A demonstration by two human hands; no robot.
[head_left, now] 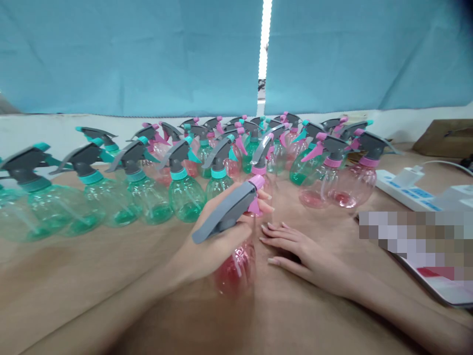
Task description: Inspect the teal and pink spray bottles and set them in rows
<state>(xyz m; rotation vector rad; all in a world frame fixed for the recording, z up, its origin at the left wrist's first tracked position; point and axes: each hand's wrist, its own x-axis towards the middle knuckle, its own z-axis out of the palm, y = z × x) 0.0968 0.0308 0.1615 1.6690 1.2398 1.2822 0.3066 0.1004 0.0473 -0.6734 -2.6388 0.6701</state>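
My left hand (218,241) is wrapped around the neck of a pink spray bottle (234,276) at the middle of the table. This bottle has a grey sprayer head (229,212) with a pink nozzle and trigger, and its clear pink body shows below my palm. To the right of it, my right hand (295,246) lies palm down on the brown tabletop with fingers stretched out, holding nothing. Just beyond my left hand stand a green spray bottle (219,183) with a teal collar and another pink spray bottle (260,170), partly hidden.
A row of green spray bottles (150,199) runs along the left. Several mixed pink and green ones crowd the back, with two pink bottles (354,185) at right. Farther right are a white power strip (402,190), a blurred-out flat device (447,291) and a cardboard box (443,138).
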